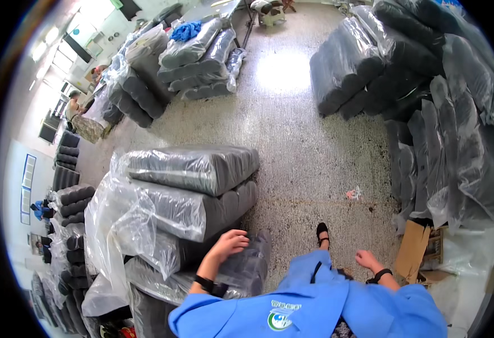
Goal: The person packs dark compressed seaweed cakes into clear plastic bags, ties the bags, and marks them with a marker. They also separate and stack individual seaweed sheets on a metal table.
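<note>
My left hand [230, 245] hangs over the front side of a stack of dark padded bundles in clear plastic. Its fingers are loosely bent and a little apart, with nothing in them. Nearest to it are a lower bundle [244, 267] and the middle bundle [224, 211]; whether it touches either, I cannot tell. The top bundle [196, 169] lies flat, its loose plastic wrap [120, 208] spilling over the left side. My right hand [368, 260] is held out at my right side above the floor, fingers curled in with nothing visible in them. Both wrists wear black bands.
Tall piles of wrapped dark bundles [450, 129] line the right side. A cardboard piece [413, 250] stands below them. Another stack [196, 62] with a blue cloth [186, 31] is farther ahead. A small scrap [353, 194] lies on the speckled floor [297, 152]. A person [78, 112] is at far left.
</note>
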A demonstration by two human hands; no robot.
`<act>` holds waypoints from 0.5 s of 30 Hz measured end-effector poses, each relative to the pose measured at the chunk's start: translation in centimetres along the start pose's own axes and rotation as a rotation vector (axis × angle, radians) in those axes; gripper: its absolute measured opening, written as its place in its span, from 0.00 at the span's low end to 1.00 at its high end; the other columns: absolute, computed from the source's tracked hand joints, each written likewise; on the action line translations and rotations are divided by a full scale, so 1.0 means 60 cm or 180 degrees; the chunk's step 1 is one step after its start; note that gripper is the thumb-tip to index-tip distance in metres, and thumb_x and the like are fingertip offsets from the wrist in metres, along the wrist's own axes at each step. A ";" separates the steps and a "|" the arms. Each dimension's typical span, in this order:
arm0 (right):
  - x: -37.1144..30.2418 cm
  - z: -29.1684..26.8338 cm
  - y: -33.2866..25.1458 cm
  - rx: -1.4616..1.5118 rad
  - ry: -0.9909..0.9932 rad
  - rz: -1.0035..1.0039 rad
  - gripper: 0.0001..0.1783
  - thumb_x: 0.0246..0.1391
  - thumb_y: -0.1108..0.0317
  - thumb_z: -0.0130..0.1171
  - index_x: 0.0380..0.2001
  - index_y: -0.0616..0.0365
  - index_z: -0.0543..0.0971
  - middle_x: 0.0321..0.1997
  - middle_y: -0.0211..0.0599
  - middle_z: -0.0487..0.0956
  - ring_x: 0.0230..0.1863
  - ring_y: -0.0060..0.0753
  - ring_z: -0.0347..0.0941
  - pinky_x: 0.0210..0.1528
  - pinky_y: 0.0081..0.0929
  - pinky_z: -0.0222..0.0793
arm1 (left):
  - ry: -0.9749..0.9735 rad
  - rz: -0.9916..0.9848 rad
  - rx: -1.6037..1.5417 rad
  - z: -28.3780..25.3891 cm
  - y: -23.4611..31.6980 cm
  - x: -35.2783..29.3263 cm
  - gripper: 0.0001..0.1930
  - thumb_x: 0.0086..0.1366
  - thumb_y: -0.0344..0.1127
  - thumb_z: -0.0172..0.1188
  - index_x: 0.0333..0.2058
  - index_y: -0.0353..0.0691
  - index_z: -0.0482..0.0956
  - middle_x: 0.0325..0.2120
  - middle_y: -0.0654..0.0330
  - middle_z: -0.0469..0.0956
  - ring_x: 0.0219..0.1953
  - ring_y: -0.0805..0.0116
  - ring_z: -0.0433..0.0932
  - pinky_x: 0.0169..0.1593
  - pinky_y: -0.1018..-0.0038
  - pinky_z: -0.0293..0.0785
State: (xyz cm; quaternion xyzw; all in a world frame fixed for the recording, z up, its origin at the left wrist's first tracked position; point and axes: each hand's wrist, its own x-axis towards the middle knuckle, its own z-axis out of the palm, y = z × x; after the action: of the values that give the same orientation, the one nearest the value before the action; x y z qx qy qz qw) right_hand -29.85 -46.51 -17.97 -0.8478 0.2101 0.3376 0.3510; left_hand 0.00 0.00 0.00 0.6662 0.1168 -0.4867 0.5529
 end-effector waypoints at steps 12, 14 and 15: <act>0.375 -0.485 0.073 0.1499 0.0475 0.0515 0.08 0.51 0.69 0.51 0.28 0.62 0.76 0.20 0.38 0.78 0.19 0.29 0.75 0.20 0.28 0.70 | -0.1542 0.1914 0.2087 0.265 0.374 0.440 0.19 0.60 0.39 0.55 0.50 0.41 0.70 0.36 0.56 0.78 0.39 0.64 0.77 0.43 0.70 0.73; 0.426 -0.554 0.048 0.1273 0.0395 0.0762 0.08 0.50 0.70 0.51 0.26 0.62 0.77 0.20 0.38 0.78 0.19 0.30 0.75 0.20 0.28 0.71 | -0.0412 0.1720 0.1524 0.190 0.403 0.523 0.18 0.59 0.38 0.55 0.48 0.39 0.72 0.35 0.55 0.79 0.39 0.64 0.78 0.43 0.70 0.73; 0.448 -0.590 0.031 0.1122 0.0318 0.0887 0.08 0.50 0.70 0.51 0.25 0.62 0.77 0.19 0.38 0.78 0.19 0.31 0.76 0.20 0.28 0.71 | 0.0328 0.1596 0.1246 0.139 0.391 0.575 0.18 0.58 0.37 0.55 0.47 0.38 0.72 0.35 0.55 0.79 0.39 0.65 0.78 0.43 0.70 0.73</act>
State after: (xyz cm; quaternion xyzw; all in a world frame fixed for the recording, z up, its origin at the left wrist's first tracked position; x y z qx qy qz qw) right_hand 2.46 -77.05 -19.53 -0.7519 0.3979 0.2984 0.4328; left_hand 29.16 -28.76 -11.50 0.7917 -0.1189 -0.3142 0.5103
